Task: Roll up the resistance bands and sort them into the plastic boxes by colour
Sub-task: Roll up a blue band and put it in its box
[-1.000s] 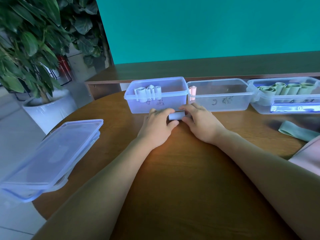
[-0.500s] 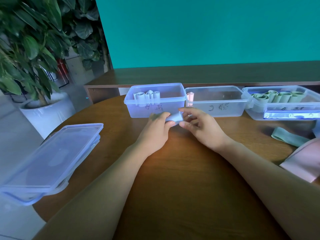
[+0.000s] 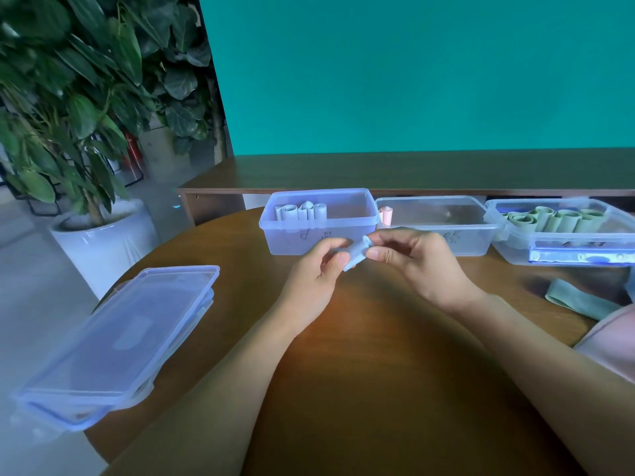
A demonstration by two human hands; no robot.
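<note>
Both hands up off the surface since 1 s ago | left hand [image 3: 318,269] and right hand [image 3: 417,261] pinch blue roll [image 3: 355,257], now airborne before blue box [image 3: 319,221] at far edge | rolling done, drop-in likely next

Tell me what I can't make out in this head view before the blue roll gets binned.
- Handwritten labels on the left clear plastic box: partly behind both hands, blurred.
- Small rolled blue band: ends covered by left hand and right hand.
- Loose pink band: cut by right edge.
</note>
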